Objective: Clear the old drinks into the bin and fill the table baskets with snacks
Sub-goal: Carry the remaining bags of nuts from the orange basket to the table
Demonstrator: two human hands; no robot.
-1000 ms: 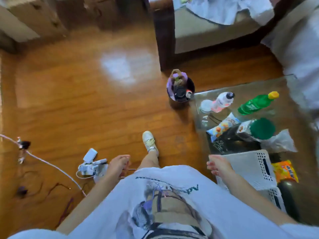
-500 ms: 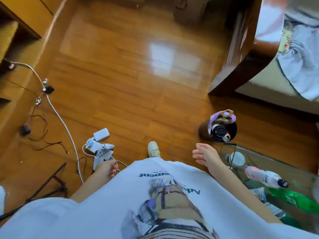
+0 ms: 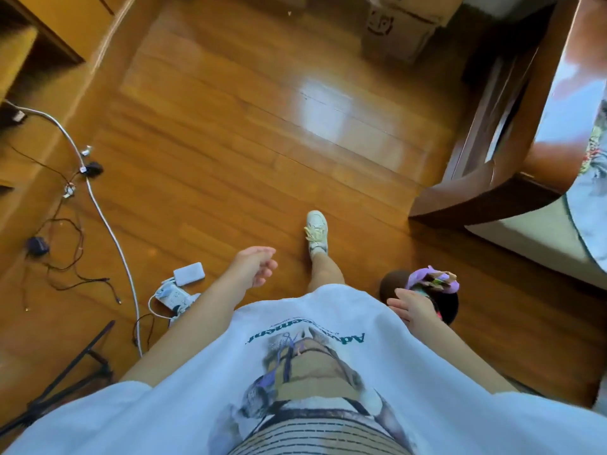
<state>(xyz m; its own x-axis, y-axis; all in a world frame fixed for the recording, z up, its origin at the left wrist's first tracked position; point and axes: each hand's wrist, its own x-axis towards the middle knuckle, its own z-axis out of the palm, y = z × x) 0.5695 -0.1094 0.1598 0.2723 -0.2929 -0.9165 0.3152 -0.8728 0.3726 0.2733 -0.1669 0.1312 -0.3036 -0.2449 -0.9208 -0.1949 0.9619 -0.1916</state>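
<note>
Both hands empty, fingers loose: left (image 3: 254,266) forward, right (image 3: 412,307) over the bin (image 3: 448,308).

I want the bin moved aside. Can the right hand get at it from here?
Probably yes: the right hand hangs open right beside the bin, overlapping its near rim in view, with nothing between them.

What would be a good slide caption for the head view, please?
Both hands empty, left hand and right hand swing over the wooden floor beside the full bin.
</note>
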